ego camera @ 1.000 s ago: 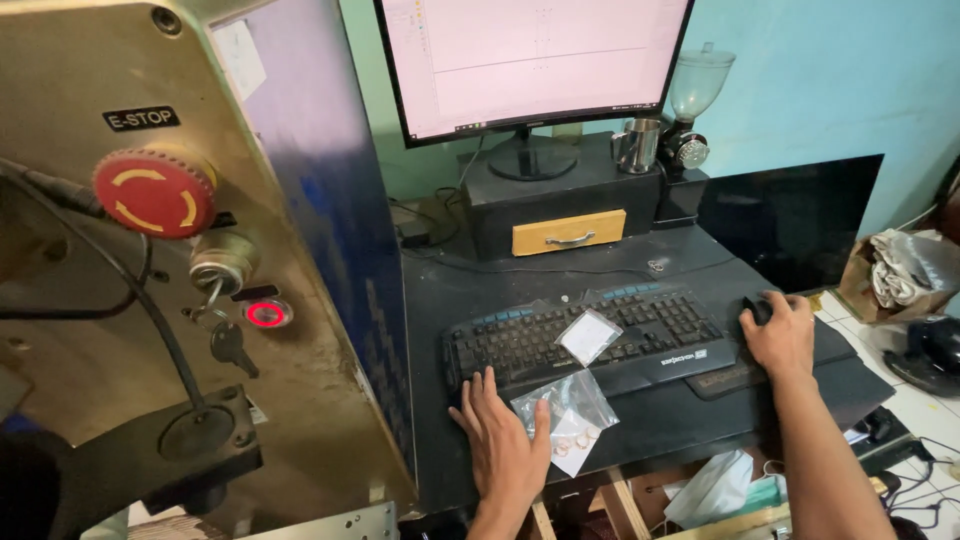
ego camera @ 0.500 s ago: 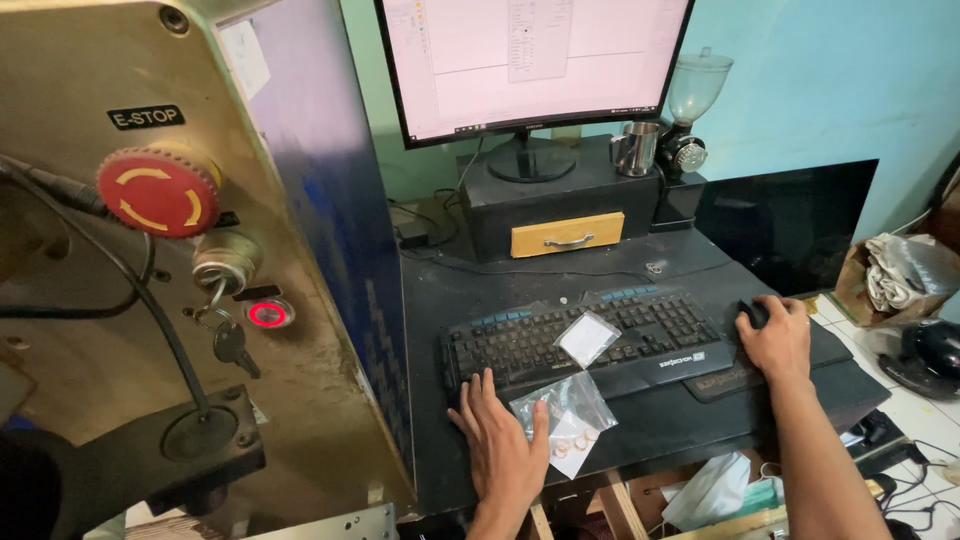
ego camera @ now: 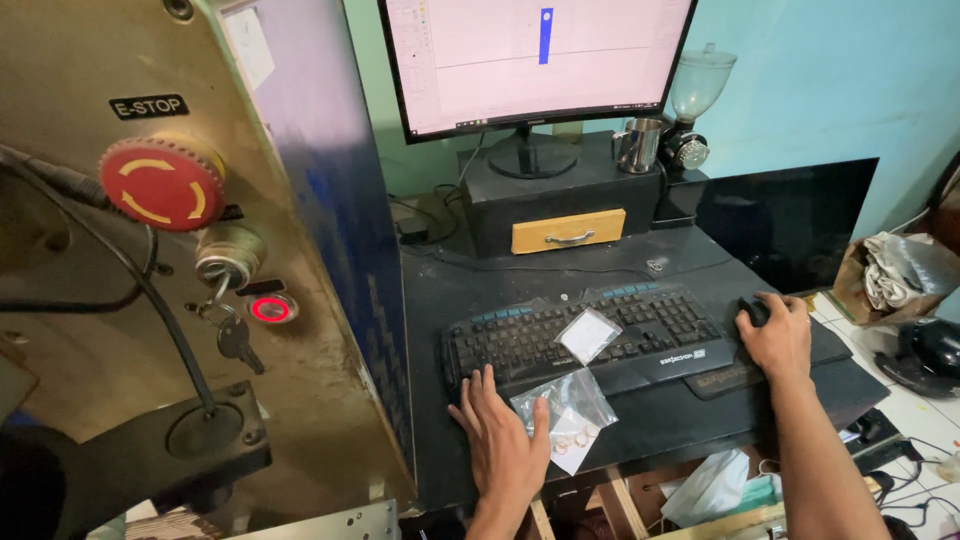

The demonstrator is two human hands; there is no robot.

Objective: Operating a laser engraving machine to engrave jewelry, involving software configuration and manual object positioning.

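Mostly hidden under the cupped right hand (ego camera: 775, 335) is a mouse (ego camera: 757, 311); left hand (ego camera: 503, 435) lies flat, empty.

Matt black plastic keyboard (ego camera: 590, 335), clear glossy plastic bags (ego camera: 565, 405), wooden drawer front (ego camera: 568, 231), shiny metal cup (ego camera: 637, 145)

Keyboard (ego camera: 590, 335) on desk (ego camera: 480, 290), monitor (ego camera: 535, 60) behind it, small bag (ego camera: 588, 334) on keyboard, machine panel (ego camera: 150, 250) left of desk
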